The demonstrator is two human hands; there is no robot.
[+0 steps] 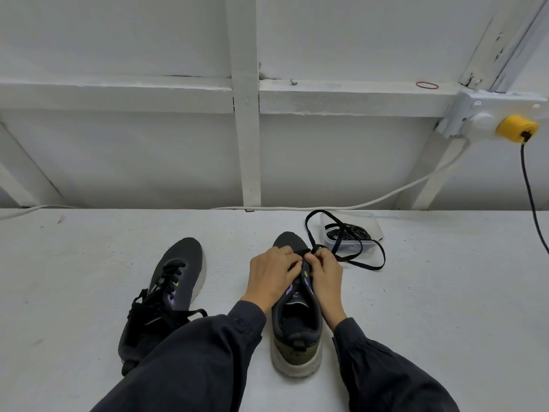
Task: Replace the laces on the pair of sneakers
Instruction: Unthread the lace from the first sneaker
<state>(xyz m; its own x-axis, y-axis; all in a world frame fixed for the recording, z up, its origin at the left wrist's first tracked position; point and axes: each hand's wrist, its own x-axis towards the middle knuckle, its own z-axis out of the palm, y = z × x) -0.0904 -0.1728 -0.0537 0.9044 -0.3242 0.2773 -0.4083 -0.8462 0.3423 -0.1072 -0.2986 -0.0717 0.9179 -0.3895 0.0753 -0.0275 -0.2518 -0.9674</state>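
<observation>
Two dark sneakers stand on a white surface. The left sneaker point(166, 295) is laced in black, and my left sleeve partly covers it. The right sneaker point(297, 325) points away from me, heel nearest, with its upper eyelets bare. My left hand point(271, 276) grips this shoe at the front of the lacing area, fingers curled over it. My right hand point(323, 270) pinches a flat black lace point(365, 264) at the front eyelets. The lace loops away to the right across the surface.
A clear plastic container point(375, 230) holding more black lace sits just behind the right sneaker. A white cable point(386, 197) runs along the back wall to a socket with a yellow plug point(517, 127) and black cord at the right.
</observation>
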